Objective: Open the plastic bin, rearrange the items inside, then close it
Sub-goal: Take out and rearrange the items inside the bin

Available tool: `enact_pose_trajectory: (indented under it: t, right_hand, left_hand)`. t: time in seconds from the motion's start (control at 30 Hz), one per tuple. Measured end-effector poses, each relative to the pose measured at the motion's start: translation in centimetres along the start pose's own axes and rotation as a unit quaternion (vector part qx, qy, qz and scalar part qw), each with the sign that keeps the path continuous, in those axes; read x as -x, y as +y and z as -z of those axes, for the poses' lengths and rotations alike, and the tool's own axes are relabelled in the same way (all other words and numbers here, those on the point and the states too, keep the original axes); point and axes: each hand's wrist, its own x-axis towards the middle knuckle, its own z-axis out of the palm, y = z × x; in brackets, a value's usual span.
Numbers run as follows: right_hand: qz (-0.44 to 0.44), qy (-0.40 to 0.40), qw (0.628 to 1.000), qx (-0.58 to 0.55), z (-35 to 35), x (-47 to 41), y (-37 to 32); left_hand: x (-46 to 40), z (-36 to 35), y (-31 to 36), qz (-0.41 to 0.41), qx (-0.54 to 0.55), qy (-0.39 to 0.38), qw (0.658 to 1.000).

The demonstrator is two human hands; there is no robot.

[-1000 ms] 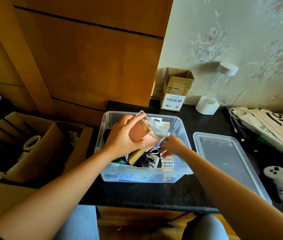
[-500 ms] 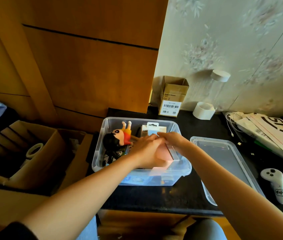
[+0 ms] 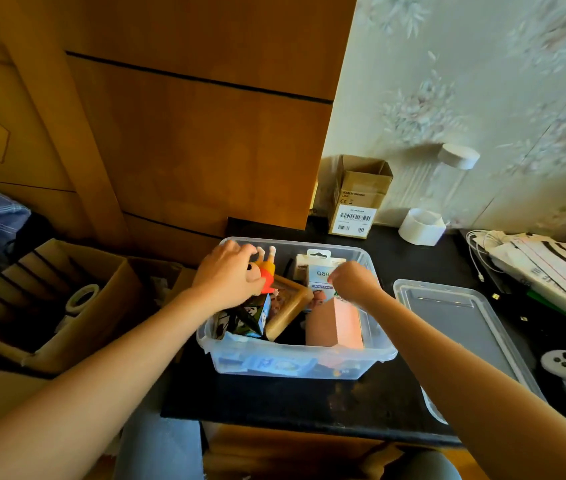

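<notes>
The plastic bin point(image 3: 297, 358) stands open near the front edge of the dark worktop point(image 3: 274, 400), its long axis running left to right across the view; its lid point(image 3: 454, 327) lies flat just beside its right wall, probably set there to be within reach for closing, with its own long axis running from the back of the worktop to the front edge. The left hand point(image 3: 227, 277) reaches into the bin's back left corner with fingers curled over the head of a doll point(image 3: 267, 271); whether they grip it or only rest on it I cannot tell; the doll lies with its legs toward the back wall. The right hand point(image 3: 352, 282) hovers over the right half with fingers drawn together, seemingly holding nothing, above a pink box point(image 3: 335, 323) that stands on end against the right wall; standing it upright likely saves floor space. A wooden frame point(image 3: 288, 306) leans tilted in the middle; a carded packet point(image 3: 321, 271) stands at the back. The sorting looks midway; the closing is not yet begun.
</notes>
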Motion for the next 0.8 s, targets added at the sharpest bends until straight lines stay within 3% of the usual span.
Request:
enact_pose_trajectory:
  t: [0.07,0.1,0.27,0.43,0.57,0.8]
  right_hand:
    - [0.017,0.007,0.998,-0.068,-0.3,0.3,-0.7]
    - [0.031,0.019,0.996,-0.082,-0.6,0.2,-1.1]
    - [0.104,0.039,0.993,-0.048,-1.4,0.8,-1.9]
    - [0.135,0.064,0.985,-0.085,-1.2,1.5,-1.0]
    - [0.118,0.080,0.983,-0.119,-0.8,2.2,-0.1]
    - [0.109,0.040,0.975,-0.191,-1.7,3.7,1.5]
  left_hand:
    - [-0.4,-0.1,-0.8,0.005,-0.100,-0.091,0.991]
    - [-0.5,-0.5,-0.9,-0.004,-0.137,-0.100,0.986]
    - [-0.4,-1.9,-1.2,-0.032,-0.172,-0.023,0.984]
    - [0.5,-1.5,-0.3,-0.007,0.000,0.059,0.998]
    - [1.7,-0.5,1.9,-0.035,0.211,0.065,0.975]
    - [4.7,-4.4,4.0,-0.013,0.280,-0.010,0.960]
